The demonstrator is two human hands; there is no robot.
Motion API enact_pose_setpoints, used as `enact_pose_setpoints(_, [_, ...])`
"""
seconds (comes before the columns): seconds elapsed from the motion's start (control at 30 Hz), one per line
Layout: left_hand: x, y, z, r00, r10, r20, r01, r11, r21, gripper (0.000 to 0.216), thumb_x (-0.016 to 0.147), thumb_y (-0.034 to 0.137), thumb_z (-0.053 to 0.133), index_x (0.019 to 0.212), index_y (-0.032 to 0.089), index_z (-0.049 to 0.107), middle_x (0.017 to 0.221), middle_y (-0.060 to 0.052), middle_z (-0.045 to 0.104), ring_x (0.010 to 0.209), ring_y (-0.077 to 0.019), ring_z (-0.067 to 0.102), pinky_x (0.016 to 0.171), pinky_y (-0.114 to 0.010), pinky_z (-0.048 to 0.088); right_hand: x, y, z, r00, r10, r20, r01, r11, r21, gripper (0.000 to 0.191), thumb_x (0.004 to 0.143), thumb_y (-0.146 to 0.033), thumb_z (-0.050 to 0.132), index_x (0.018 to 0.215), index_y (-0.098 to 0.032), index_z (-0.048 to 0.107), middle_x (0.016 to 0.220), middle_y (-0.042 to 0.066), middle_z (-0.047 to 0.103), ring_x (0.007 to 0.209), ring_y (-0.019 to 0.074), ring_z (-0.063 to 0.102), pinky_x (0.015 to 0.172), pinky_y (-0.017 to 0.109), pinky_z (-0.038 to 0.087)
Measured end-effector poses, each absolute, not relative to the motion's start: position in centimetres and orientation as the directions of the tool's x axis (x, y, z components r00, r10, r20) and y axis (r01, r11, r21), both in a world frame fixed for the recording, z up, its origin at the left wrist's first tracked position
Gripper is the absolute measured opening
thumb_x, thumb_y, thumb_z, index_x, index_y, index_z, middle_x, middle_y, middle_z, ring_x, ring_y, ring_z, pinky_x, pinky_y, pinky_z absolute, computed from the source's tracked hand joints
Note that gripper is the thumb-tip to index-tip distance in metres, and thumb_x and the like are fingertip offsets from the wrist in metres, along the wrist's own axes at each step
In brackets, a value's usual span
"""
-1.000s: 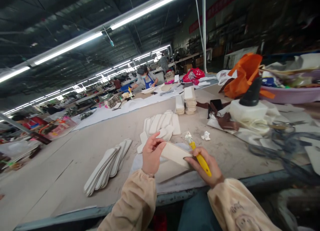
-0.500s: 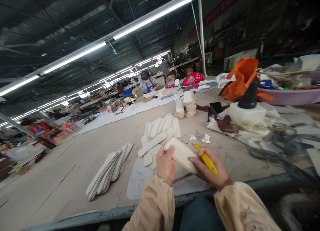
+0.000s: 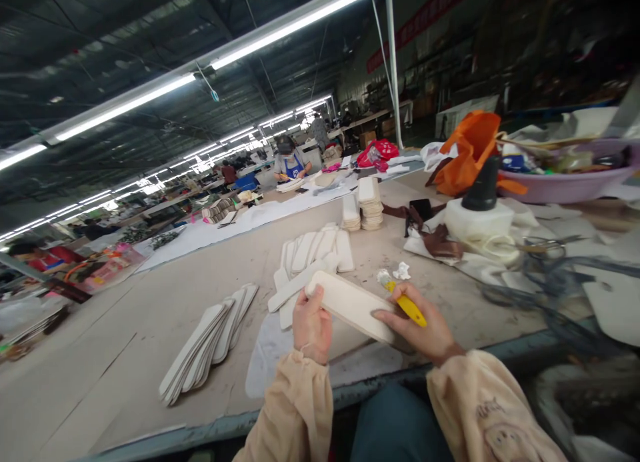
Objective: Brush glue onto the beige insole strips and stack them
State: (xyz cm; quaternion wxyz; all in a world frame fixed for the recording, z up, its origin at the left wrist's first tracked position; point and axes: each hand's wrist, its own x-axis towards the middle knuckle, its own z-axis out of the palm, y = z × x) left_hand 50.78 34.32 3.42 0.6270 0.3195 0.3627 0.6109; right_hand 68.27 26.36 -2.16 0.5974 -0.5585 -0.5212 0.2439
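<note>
Fingers of the left hand are closed on the far end of a pale strip, its length slanted rightward to the right hand, where a yellow brush is also gripped.

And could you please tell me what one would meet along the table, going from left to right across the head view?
Fanned pale strips → left hand → held pale strip → right hand → black-capped white bottle → purple basin.
</note>
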Motion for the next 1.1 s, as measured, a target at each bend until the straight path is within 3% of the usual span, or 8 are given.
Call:
enact_pose_setpoints(0.13, [48.5, 36.0, 4.2, -0.133, 0.984, -0.116, -0.546, 0.025, 0.837, 0.009, 0.081, 0.013, 0.067, 0.088, 0.018, 0.065, 0.089, -0.002, 0.074, 0.094, -0.0128, 0.070, 0.088, -0.024, 0.055, 69.1, 26.2, -1.6, 0.402, 0.869, 0.289, 0.167, 0.241, -0.956, 0.046, 0.067, -0.048, 0.080, 0.087, -0.025, 0.046, 0.071, -0.005, 0.049, 0.061, 0.0130, 0.047, 0.056, 0.025, 0.041])
enact_pose_setpoints(0.33, [46.8, 36.0, 3.9, -0.233, 0.952, -0.201, -0.578, 0.031, 0.815, 0.014, 0.091, 0.010, 0.054, 0.089, 0.021, 0.063, 0.089, 0.000, 0.072, 0.094, -0.0087, 0.069, 0.086, -0.019, 0.056, 67.9, 26.8, -1.6, 0.467, 0.858, 0.213, -0.076, 0.279, -0.957, 0.055, 0.061, -0.053, 0.082, 0.085, -0.025, 0.041, 0.069, -0.006, 0.048, 0.058, 0.0129, 0.048, 0.053, 0.026, 0.042])
enact_pose_setpoints(0.6, [46.3, 35.8, 2.2, -0.232, 0.944, -0.235, -0.630, 0.039, 0.776, 0.016, 0.093, 0.010, 0.053, 0.099, 0.021, 0.063, 0.092, -0.001, 0.073, 0.099, -0.0112, 0.068, 0.087, -0.023, 0.058, 67.2, 27.3, -2.4, 0.521, 0.831, 0.194, -0.042, 0.252, -0.967, 0.052, 0.064, -0.052, 0.081, 0.084, -0.025, 0.042, 0.060, -0.008, 0.045, 0.051, 0.0116, 0.044, 0.049, 0.025, 0.037])
enact_pose_setpoints(1.1, [46.5, 35.7, 1.5, -0.220, 0.938, -0.268, -0.701, 0.040, 0.712, 0.019, 0.093, 0.007, 0.052, 0.100, 0.019, 0.065, 0.096, -0.003, 0.074, 0.097, -0.0113, 0.070, 0.086, -0.022, 0.059, 67.8, 27.0, -2.9, 0.482, 0.847, 0.224, 0.001, 0.255, -0.967, 0.040, 0.073, -0.041, 0.077, 0.087, -0.025, 0.044, 0.066, -0.008, 0.045, 0.057, 0.0115, 0.043, 0.055, 0.025, 0.037])
